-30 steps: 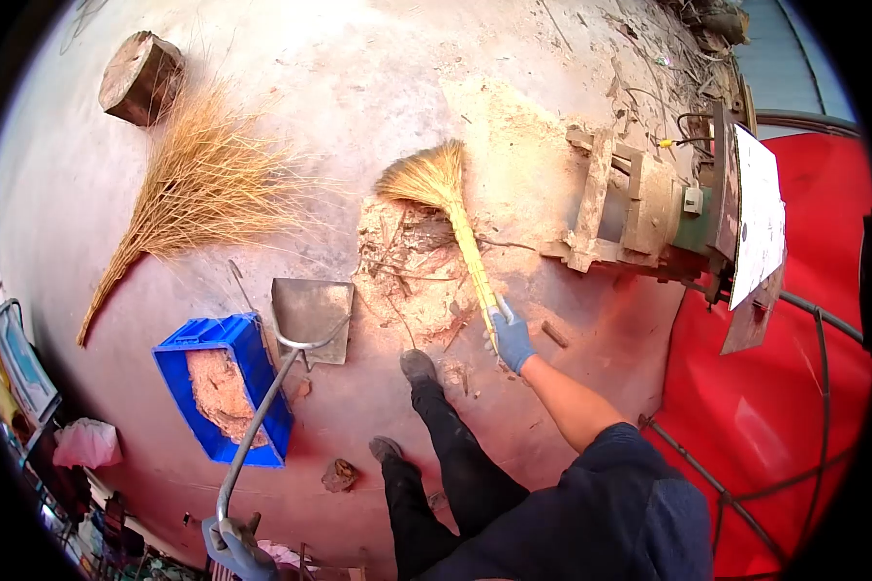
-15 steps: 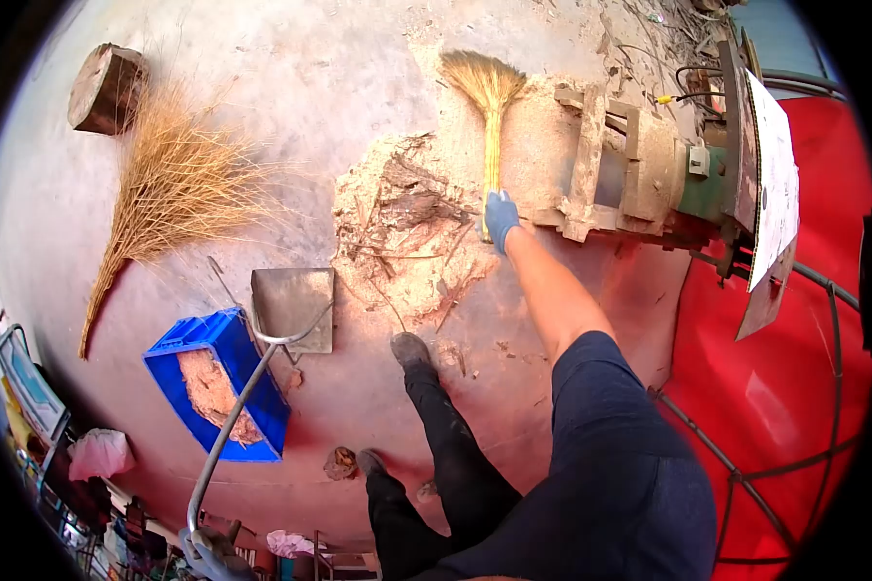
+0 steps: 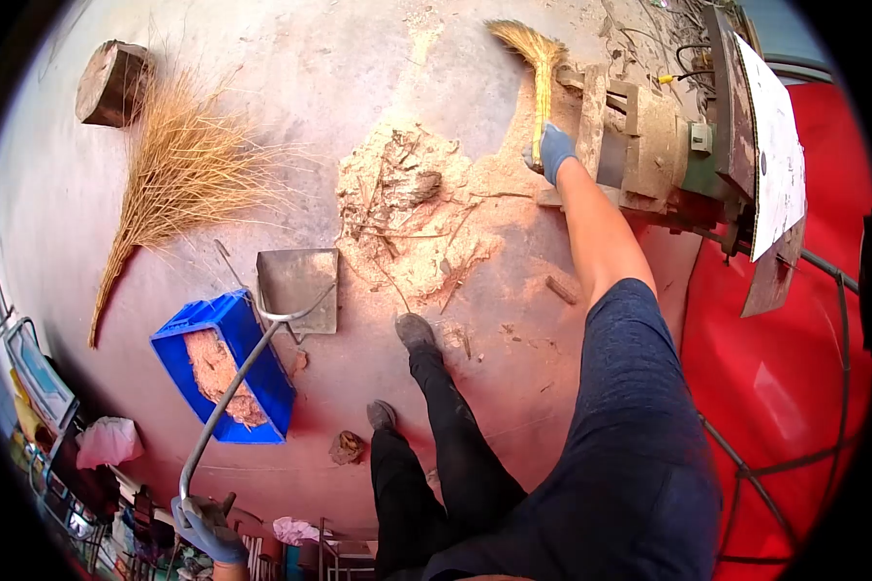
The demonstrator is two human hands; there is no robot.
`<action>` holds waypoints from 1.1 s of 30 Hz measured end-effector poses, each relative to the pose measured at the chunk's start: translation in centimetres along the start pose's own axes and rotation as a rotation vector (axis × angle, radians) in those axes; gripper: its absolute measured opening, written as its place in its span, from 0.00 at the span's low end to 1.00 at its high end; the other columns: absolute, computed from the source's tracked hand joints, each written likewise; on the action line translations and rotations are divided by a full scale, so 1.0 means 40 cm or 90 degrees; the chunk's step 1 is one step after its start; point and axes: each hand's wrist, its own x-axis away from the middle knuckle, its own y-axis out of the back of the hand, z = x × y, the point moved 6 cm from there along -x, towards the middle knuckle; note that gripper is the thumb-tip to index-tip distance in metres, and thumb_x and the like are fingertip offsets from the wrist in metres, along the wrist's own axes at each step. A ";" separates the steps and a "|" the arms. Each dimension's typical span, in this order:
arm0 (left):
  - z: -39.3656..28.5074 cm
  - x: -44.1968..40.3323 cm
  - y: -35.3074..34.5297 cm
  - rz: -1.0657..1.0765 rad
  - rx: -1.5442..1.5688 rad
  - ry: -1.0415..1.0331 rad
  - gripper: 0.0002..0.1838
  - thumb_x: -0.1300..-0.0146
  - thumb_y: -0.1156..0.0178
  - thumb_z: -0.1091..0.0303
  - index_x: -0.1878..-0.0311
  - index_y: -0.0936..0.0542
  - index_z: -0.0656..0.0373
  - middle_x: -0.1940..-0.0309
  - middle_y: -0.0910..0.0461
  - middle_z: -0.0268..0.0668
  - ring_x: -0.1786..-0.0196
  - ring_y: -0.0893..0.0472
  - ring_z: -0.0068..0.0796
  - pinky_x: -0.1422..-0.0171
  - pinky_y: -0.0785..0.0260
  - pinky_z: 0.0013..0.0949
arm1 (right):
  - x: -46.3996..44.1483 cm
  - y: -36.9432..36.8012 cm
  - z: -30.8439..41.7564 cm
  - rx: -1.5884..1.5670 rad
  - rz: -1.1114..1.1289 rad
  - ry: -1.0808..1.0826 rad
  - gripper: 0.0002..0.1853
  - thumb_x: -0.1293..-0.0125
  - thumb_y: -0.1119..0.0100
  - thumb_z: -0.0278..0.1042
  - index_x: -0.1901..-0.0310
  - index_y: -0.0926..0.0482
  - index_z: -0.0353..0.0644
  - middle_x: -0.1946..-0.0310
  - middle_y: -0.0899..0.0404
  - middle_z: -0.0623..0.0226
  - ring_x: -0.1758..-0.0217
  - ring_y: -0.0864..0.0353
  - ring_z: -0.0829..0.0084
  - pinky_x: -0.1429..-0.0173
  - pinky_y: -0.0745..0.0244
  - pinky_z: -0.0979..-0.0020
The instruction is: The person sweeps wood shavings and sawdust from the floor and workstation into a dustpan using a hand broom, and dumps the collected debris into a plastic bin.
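Dusty floor [image 3: 300, 68] fills most of the view, with red sheeting [image 3: 765, 387] at the right. We find the short broom [image 3: 543, 92] beyond the sawdust pile [image 3: 412, 228], just beside a wooden frame [image 3: 593, 126]. Gloved, the right hand [image 3: 552, 153] has its fingers clamped round the near end of the broom's handle. We note the left hand [image 3: 208, 528] with its fingers curled round the long handle of the dustpan [image 3: 297, 290], whose pan lies just beside the blue crate [image 3: 279, 387] (itself holding sawdust); whether the pan rests flat we cannot tell.

We judge the step in hand to be gathering loose sawdust, the broom out at arm's reach. Its next move, in our judgement, calls for low bristles and a pull back toward the pile, without catching the frame.

On orientation: the broom's long axis runs almost straight away from the person, bristles outermost and fanned leftward. The dustpan's handle slants forward and rightward from the left hand.
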 end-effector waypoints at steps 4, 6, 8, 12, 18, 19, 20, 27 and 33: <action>-0.003 0.007 -0.002 -0.028 0.035 0.106 0.21 0.24 0.54 0.47 0.67 0.33 0.54 0.76 0.40 0.26 0.80 0.42 0.12 0.80 0.51 0.21 | 0.169 -0.075 -0.272 0.025 -0.013 -0.046 0.17 0.24 0.56 0.55 0.52 0.31 0.49 0.73 0.25 0.60 0.80 0.22 0.59 0.80 0.25 0.58; -0.046 -0.005 -0.032 -0.022 0.033 0.097 0.17 0.24 0.53 0.52 0.68 0.35 0.50 0.79 0.42 0.24 0.81 0.43 0.10 0.80 0.44 0.19 | 0.258 -0.075 -0.555 0.131 -0.018 0.054 0.16 0.24 0.56 0.55 0.51 0.31 0.53 0.75 0.25 0.62 0.81 0.22 0.64 0.82 0.26 0.58; -0.025 -0.002 -0.033 -0.031 0.123 0.080 0.16 0.24 0.52 0.53 0.68 0.34 0.50 0.79 0.41 0.23 0.81 0.43 0.10 0.79 0.33 0.21 | 0.552 -0.087 -0.643 0.068 0.063 -0.192 0.17 0.24 0.56 0.57 0.50 0.29 0.53 0.76 0.24 0.62 0.82 0.23 0.64 0.81 0.25 0.59; -0.023 -0.003 -0.043 -0.016 0.118 0.086 0.16 0.24 0.52 0.54 0.68 0.34 0.51 0.78 0.40 0.23 0.81 0.42 0.10 0.78 0.25 0.25 | 0.795 0.003 -0.669 -0.093 0.185 -0.327 0.18 0.25 0.53 0.57 0.49 0.29 0.51 0.75 0.22 0.60 0.80 0.22 0.63 0.79 0.24 0.61; -0.057 0.008 -0.052 -0.007 0.138 0.052 0.16 0.25 0.50 0.56 0.69 0.31 0.55 0.77 0.38 0.25 0.80 0.40 0.11 0.75 0.22 0.27 | 1.046 0.283 -0.640 -0.035 0.131 -0.190 0.17 0.31 0.39 0.48 0.50 0.26 0.45 0.72 0.21 0.62 0.77 0.20 0.67 0.73 0.21 0.67; -0.054 0.002 -0.046 0.001 0.122 0.030 0.16 0.25 0.50 0.56 0.68 0.30 0.55 0.76 0.37 0.24 0.79 0.39 0.11 0.78 0.25 0.25 | 1.093 0.350 -0.678 0.053 0.128 -0.160 0.17 0.33 0.35 0.44 0.50 0.26 0.45 0.72 0.21 0.64 0.77 0.20 0.69 0.73 0.21 0.68; -0.051 0.000 -0.045 0.015 0.122 0.027 0.16 0.25 0.50 0.56 0.68 0.30 0.55 0.76 0.37 0.24 0.79 0.39 0.11 0.78 0.25 0.25 | 1.143 0.409 -0.702 0.047 0.116 -0.161 0.17 0.33 0.35 0.44 0.50 0.26 0.45 0.72 0.21 0.64 0.77 0.20 0.69 0.73 0.21 0.68; 0.015 -0.034 -0.024 0.052 0.163 -0.024 0.15 0.24 0.50 0.56 0.64 0.28 0.55 0.75 0.36 0.23 0.77 0.41 0.09 0.74 0.51 0.20 | 1.475 0.750 -1.090 0.076 0.025 -0.387 0.15 0.37 0.31 0.40 0.57 0.27 0.45 0.73 0.23 0.67 0.77 0.21 0.71 0.74 0.23 0.68; -0.002 -0.040 -0.032 0.041 0.184 -0.036 0.15 0.25 0.50 0.55 0.62 0.25 0.57 0.77 0.38 0.22 0.80 0.43 0.08 0.79 0.52 0.18 | 1.344 0.913 -1.323 0.080 -0.191 -0.370 0.10 0.36 0.33 0.34 0.61 0.26 0.43 0.75 0.23 0.65 0.78 0.22 0.68 0.78 0.24 0.64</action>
